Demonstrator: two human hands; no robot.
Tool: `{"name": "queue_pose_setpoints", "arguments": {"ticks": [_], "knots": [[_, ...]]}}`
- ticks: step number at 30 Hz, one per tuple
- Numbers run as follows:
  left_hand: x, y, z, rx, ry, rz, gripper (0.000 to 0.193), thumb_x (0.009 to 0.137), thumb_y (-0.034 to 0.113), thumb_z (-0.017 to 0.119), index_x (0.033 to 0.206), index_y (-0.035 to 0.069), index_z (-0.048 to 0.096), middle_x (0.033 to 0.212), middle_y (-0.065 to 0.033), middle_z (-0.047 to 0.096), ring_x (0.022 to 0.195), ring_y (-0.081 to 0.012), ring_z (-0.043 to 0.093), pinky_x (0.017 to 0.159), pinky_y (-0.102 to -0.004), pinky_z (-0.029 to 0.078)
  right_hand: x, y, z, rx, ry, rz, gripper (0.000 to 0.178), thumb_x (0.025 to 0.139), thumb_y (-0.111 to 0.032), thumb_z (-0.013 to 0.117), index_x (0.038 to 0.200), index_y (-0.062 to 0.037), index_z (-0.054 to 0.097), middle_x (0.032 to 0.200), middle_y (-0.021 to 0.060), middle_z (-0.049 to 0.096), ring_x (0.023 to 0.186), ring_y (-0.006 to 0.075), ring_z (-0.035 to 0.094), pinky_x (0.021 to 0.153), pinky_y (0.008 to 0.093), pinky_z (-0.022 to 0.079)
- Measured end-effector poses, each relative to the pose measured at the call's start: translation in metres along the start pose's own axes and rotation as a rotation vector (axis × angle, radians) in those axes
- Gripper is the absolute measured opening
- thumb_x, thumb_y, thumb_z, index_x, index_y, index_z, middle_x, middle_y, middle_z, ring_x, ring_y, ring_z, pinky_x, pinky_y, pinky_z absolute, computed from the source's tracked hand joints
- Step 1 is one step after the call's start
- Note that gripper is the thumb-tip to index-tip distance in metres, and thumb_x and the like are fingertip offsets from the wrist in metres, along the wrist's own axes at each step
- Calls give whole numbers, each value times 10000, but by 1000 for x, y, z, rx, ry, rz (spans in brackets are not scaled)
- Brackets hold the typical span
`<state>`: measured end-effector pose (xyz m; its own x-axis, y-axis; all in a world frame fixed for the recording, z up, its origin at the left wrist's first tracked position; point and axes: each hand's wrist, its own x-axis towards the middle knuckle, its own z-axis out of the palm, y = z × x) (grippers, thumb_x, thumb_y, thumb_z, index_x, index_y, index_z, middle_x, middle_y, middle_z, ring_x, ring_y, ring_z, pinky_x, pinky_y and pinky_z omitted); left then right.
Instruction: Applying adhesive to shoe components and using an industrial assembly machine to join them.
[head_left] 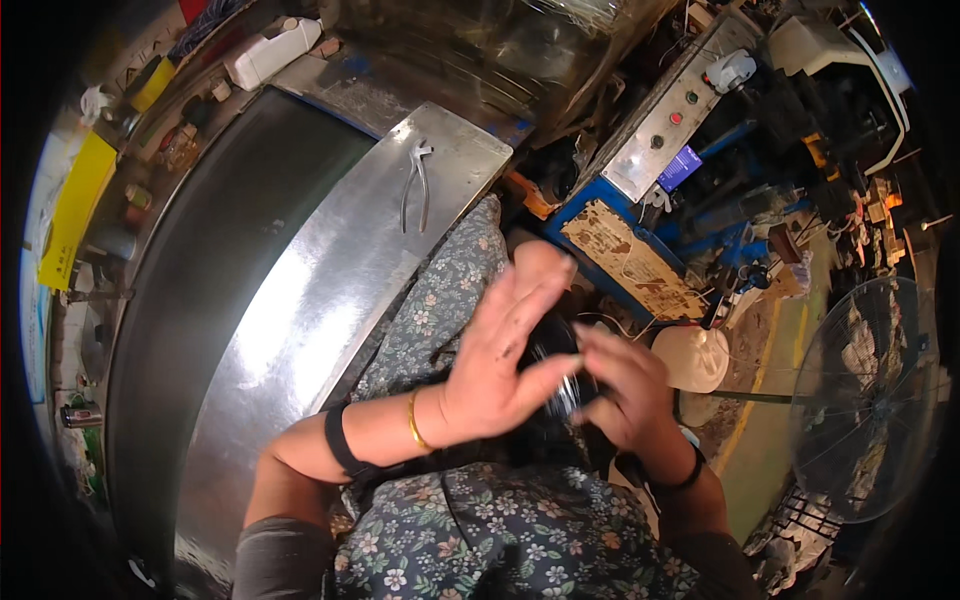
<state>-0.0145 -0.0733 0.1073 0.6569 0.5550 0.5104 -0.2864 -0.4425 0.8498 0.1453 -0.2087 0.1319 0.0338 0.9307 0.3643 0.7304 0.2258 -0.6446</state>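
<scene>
My left hand (pixel 505 350) is raised over my lap, its fingers stretched out and its thumb apart, and it grips nothing that I can see. To its right is my right hand (pixel 628 385), with bent fingers smeared by motion, turned toward the left one. Between and below the two hands shows a black glossy thing (pixel 553 345), partly hidden by them; its kind is unclear, and so is whether the right fingers touch it. Metal pliers (pixel 417 188) lie on the shiny metal tabletop (pixel 310 270), away from both hands.
A dark belt-like surface (pixel 230 220) runs along the tabletop's left side. At the upper right stands a blue machine with a button panel (pixel 660 135). A round wire fan guard (pixel 865 400) and a pale stool-like seat (pixel 692 358) are at the right. A white jug (pixel 272 52) lies back left.
</scene>
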Motion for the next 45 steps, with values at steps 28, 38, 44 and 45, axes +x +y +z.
{"name": "queue_pose_setpoints", "arguments": {"ticks": [28,38,44,45], "knots": [[-39,-162,-67,-109,-160,-851,469,987,164,615,1379,-50,473,1133,-104,631,1031,-160,574,921,-298,478,28,94,167,-565,-170,101,390,958,-272,582,1044,107,617,636,129,672,534,322,664,490,425,526],[-45,-146,-58,-659,503,-976,599,1066,460,396,1377,-31,540,1301,-125,634,1188,-235,585,1062,-345,424,2,94,171,948,-125,818,773,1044,-399,527,1580,34,176,1525,233,417,1395,263,426,1132,321,340],[-33,-125,-64,1068,-257,-892,485,1056,345,308,1041,-16,632,976,-299,690,891,-487,663,807,-525,537,32,79,198,496,-183,735,903,1010,-460,545,1541,130,115,1520,333,372,1420,354,398,1147,342,331],[-26,-120,-68,1139,-361,-841,445,1043,301,310,987,-11,622,929,-297,687,853,-522,647,771,-555,533,31,77,201,335,-241,730,919,1005,-469,546,1539,135,105,1520,343,365,1424,368,392,1148,344,330]]}}
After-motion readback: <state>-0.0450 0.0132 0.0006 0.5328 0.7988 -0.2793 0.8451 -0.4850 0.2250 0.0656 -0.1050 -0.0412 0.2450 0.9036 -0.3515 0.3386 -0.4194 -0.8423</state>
